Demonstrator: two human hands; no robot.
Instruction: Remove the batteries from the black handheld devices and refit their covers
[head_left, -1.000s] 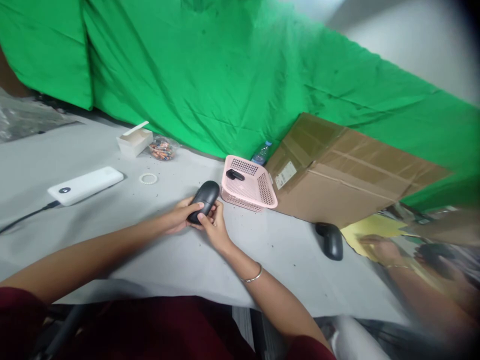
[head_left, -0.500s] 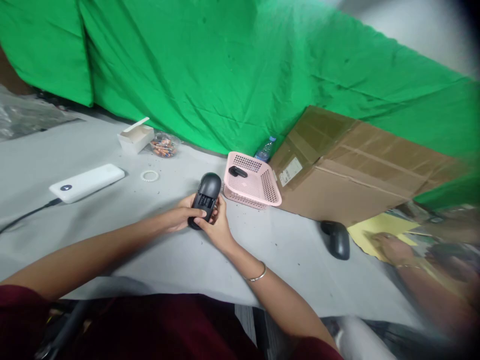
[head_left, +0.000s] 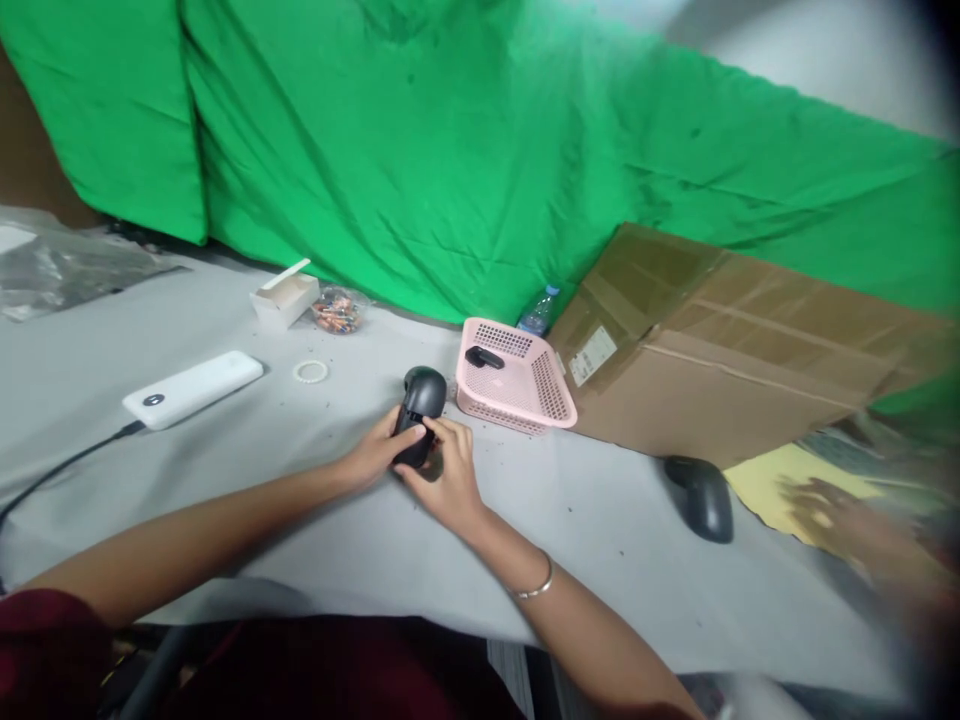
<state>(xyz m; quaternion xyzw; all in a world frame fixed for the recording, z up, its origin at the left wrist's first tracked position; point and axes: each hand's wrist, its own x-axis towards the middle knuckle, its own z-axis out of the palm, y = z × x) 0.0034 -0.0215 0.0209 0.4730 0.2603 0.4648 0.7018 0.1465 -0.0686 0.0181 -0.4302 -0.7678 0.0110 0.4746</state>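
Note:
A black computer mouse (head_left: pixel 426 390) is tilted up between my hands over the table, with a dark opening, its battery slot, across its middle. My left hand (head_left: pixel 379 450) is closed around its left side, thumb lying across the lower part. My right hand (head_left: pixel 450 465) grips the right side, fingertips at the slot and thumb at the bottom end. What lies under the right fingers is hidden. Just beyond the hands stands a pink basket (head_left: pixel 517 385) holding a small black item (head_left: pixel 485 357).
A white power bank (head_left: pixel 193 388) with a cable, a pale bracelet (head_left: pixel 310 372), an open white box (head_left: pixel 285 300) and a bag of batteries (head_left: pixel 337 312) are on the left. A bottle (head_left: pixel 538 310), cardboard box (head_left: pixel 675 390), second black mouse (head_left: pixel 703 500) and another person's hand (head_left: pixel 832 510) on yellow paper are right.
My right fingers have moved from behind the mouse up to its battery slot, covering part of it. The whole view has shifted slightly. The other person's hand has moved over the paper.

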